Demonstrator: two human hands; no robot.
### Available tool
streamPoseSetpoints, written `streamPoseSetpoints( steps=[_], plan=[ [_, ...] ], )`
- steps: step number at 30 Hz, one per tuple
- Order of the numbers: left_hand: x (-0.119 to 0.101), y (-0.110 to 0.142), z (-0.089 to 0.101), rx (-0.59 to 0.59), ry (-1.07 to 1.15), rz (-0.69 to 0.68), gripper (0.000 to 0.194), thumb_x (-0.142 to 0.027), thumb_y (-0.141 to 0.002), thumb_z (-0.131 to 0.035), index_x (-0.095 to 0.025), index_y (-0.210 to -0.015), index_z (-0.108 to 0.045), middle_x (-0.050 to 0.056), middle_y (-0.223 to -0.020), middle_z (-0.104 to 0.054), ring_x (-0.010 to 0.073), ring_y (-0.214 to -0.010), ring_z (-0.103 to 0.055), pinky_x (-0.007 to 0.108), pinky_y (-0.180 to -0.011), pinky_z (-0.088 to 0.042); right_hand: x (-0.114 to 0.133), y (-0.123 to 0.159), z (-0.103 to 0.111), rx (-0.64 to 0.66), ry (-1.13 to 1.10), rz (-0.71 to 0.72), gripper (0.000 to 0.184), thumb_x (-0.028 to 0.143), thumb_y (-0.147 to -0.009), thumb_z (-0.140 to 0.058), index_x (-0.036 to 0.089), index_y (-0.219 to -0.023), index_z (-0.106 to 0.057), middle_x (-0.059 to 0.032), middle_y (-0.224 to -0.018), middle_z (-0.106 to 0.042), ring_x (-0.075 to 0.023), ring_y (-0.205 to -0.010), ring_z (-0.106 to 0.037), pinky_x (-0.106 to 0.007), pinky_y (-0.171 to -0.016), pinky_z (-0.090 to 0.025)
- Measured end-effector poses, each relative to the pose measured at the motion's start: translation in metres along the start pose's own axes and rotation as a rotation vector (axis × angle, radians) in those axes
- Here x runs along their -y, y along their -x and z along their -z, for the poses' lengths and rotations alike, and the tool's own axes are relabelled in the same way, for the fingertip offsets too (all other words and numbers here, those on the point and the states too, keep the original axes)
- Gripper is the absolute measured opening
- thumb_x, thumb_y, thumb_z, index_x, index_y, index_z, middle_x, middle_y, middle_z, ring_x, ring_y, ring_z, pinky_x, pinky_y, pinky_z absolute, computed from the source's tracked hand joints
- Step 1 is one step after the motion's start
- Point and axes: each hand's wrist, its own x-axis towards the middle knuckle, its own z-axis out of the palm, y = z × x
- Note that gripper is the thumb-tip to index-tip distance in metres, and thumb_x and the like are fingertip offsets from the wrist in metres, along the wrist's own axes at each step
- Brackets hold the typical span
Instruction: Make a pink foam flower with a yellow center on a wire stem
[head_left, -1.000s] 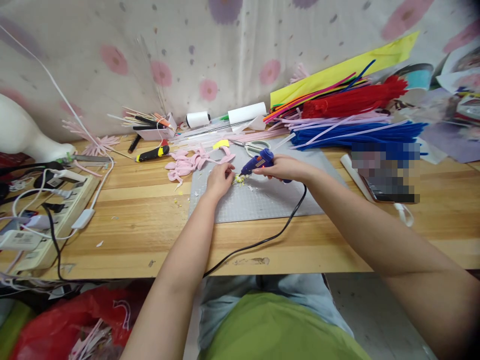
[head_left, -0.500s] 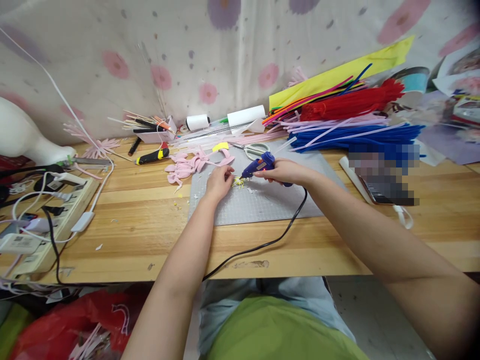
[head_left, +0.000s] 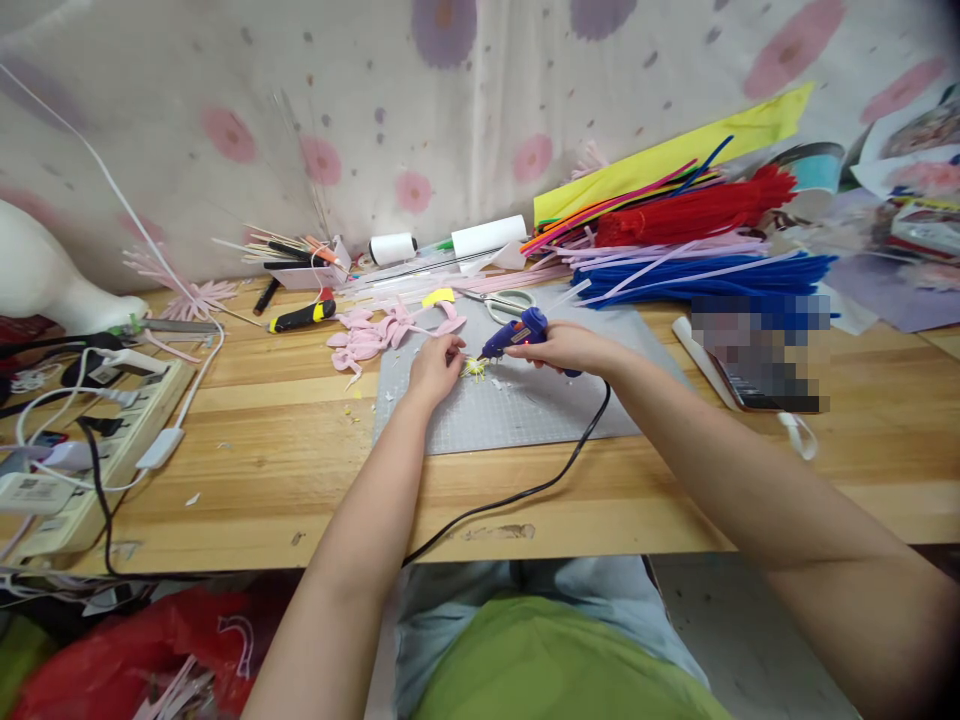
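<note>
My right hand [head_left: 566, 348] is wrapped around a blue hot glue gun [head_left: 517, 335], whose nozzle points left and down. Just below the nozzle tip is a small yellow fringed piece [head_left: 475, 371] with thin strands spread out. The fingers of my left hand [head_left: 437, 368] are curled together at the left end of this piece, and their tips are partly hidden. Both hands are over a grey cutting mat [head_left: 480, 430]. Pink fuzzy petal shapes [head_left: 364, 335] lie beyond my left hand, and scissors [head_left: 506, 303] rest behind the glue gun.
A black cord [head_left: 517, 495] runs from the glue gun across the table's front. Bundles of blue [head_left: 697, 277] and red pipe cleaners [head_left: 697, 208] lie at the back right, near a phone [head_left: 772, 385]. A yellow-black utility knife [head_left: 301, 316] and a power strip [head_left: 150, 425] are on the left.
The view has shifted slightly. The yellow strands show a little more openly below the nozzle. Both hands keep nearly the same place and hold.
</note>
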Motion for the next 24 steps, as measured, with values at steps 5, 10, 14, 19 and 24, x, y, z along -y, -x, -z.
streamPoseSetpoints(
  steps=[5,10,14,19,24],
  plan=[
    [-0.0016,-0.0002,0.0011,0.005,-0.002,0.004,0.019,-0.017,-0.079,-0.055,-0.021,-0.096,-0.062,0.005,-0.092,-0.065,0.0183,-0.092,-0.058,0.032,-0.085,-0.045,0.0017,-0.0010,-0.0028,-0.001,0.036,-0.010,0.048,0.062,-0.073,-0.059,0.015,-0.082,-0.064,-0.0003,-0.056,-0.054,-0.0087,-0.043,-0.046,-0.021,-0.040,-0.034],
    [-0.0012,-0.0006,0.0009,0.001,-0.009,-0.008,0.019,-0.017,-0.079,-0.055,-0.020,-0.096,-0.063,0.005,-0.092,-0.065,0.0184,-0.092,-0.058,0.033,-0.085,-0.045,-0.0018,-0.0002,0.0007,-0.007,0.029,0.008,0.048,0.061,-0.074,-0.058,0.015,-0.082,-0.065,-0.0016,-0.058,-0.056,-0.0086,-0.044,-0.046,-0.021,-0.039,-0.034],
    [-0.0015,0.0000,0.0016,0.006,-0.009,-0.005,0.020,-0.017,-0.079,-0.054,-0.020,-0.097,-0.063,0.005,-0.092,-0.065,0.0185,-0.092,-0.058,0.032,-0.085,-0.045,-0.0033,-0.0007,0.0032,-0.006,-0.023,0.037,0.046,0.060,-0.074,-0.060,0.015,-0.085,-0.065,-0.0023,-0.063,-0.058,-0.0080,-0.045,-0.046,-0.021,-0.039,-0.035],
    [-0.0005,-0.0001,0.0012,0.004,-0.006,-0.010,0.021,-0.018,-0.079,-0.054,-0.020,-0.097,-0.063,0.006,-0.092,-0.065,0.0190,-0.092,-0.058,0.033,-0.085,-0.045,-0.0005,-0.0017,-0.0003,-0.006,-0.008,0.025,0.047,0.060,-0.074,-0.060,0.015,-0.085,-0.064,-0.0023,-0.063,-0.058,-0.0078,-0.045,-0.046,-0.020,-0.039,-0.034],
    [0.0004,-0.0005,0.0007,0.001,-0.031,-0.028,0.021,-0.019,-0.079,-0.054,-0.021,-0.098,-0.063,0.005,-0.092,-0.065,0.0189,-0.091,-0.058,0.032,-0.083,-0.046,0.0023,-0.0032,-0.0038,0.000,0.050,-0.006,0.049,0.063,-0.073,-0.059,0.016,-0.086,-0.065,-0.0012,-0.060,-0.057,-0.0084,-0.046,-0.048,-0.020,-0.040,-0.035]
  ],
)
